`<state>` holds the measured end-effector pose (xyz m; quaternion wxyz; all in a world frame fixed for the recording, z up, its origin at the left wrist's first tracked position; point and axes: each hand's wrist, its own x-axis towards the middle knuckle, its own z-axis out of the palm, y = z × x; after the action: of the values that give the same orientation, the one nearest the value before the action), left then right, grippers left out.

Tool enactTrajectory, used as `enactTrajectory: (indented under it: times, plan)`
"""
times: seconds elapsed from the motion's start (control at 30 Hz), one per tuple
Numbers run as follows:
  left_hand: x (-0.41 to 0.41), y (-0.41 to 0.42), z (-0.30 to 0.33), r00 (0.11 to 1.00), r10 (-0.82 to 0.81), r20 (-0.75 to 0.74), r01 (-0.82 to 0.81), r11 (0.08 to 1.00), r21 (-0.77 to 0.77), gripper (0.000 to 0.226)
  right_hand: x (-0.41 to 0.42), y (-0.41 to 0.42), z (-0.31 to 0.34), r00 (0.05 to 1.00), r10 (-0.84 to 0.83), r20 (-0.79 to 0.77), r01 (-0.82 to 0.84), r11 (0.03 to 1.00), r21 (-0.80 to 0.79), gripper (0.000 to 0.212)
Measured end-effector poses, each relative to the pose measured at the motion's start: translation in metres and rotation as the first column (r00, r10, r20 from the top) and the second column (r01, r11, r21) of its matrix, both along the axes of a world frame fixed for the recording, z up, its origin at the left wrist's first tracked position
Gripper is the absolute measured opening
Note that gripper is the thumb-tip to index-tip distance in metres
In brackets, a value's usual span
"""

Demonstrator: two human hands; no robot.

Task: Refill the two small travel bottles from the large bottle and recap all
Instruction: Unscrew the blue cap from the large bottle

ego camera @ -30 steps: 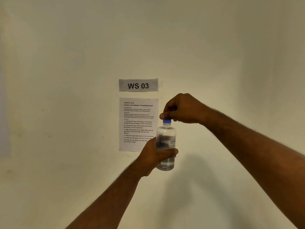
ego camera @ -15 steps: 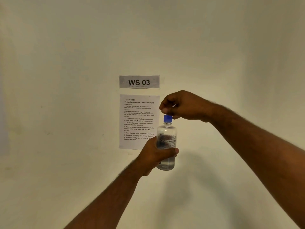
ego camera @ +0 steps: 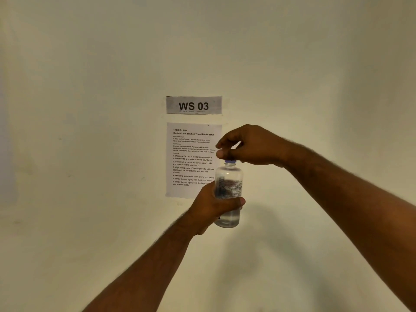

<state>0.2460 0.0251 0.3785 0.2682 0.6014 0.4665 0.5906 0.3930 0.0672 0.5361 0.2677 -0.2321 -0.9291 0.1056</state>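
Observation:
A clear plastic bottle (ego camera: 229,183) with a printed label and some liquid in its bottom is held upright in the air before a wall. My left hand (ego camera: 212,208) grips its body from the left, thumb across the front. My right hand (ego camera: 247,145) comes from the right and pinches the blue cap (ego camera: 230,161) on top with thumb and fingertips. Most of the cap is hidden by those fingers. No small travel bottles are in view.
A pale wall (ego camera: 90,154) fills the view. On it hang a "WS 03" sign (ego camera: 194,105) and a printed task sheet (ego camera: 191,158), just behind and left of the bottle.
My right hand's fingers have shifted on the cap, covering more of it than half a second ago. The bottle and my left hand stay about where they were.

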Motion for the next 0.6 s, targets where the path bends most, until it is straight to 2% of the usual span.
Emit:
enactTrajectory:
  times: [0.07,0.13,0.2,0.3,0.4,0.5,0.6]
  plan:
    - [-0.001,0.0,-0.002,1.0,0.002,0.01,-0.002,1.0,-0.001,0.04,-0.002,0.0,-0.002,0.997,-0.061,0.044,0.056,0.993,0.107,0.034]
    - [-0.003,0.001,-0.004,1.0,0.011,0.019,-0.011,1.0,-0.004,0.044,-0.004,0.001,-0.006,0.997,-0.033,0.067,0.027,0.996,0.088,0.026]
    - [-0.006,0.001,-0.009,1.0,0.009,0.021,-0.009,1.0,-0.003,0.042,-0.005,0.003,-0.008,0.999,0.032,0.021,-0.033,0.999,0.029,0.018]
    - [-0.014,-0.001,-0.019,1.0,0.013,0.025,-0.013,1.0,0.006,0.049,-0.004,0.01,-0.016,0.982,0.117,-0.151,-0.136,0.983,-0.123,0.013]
    - [-0.024,-0.006,-0.032,0.999,0.041,0.034,-0.041,0.999,0.01,0.062,-0.001,0.019,-0.039,0.891,0.174,-0.419,-0.326,0.888,-0.325,0.015]
    - [-0.038,-0.015,-0.052,0.995,0.094,0.03,-0.093,0.995,-0.032,0.066,-0.003,0.023,-0.081,0.787,0.12,-0.605,-0.471,0.75,-0.464,0.018]
    - [-0.055,-0.027,-0.084,0.986,0.165,-0.004,-0.165,0.983,-0.082,0.065,-0.012,0.028,-0.137,0.766,0.013,-0.643,-0.453,0.721,-0.525,0.02]
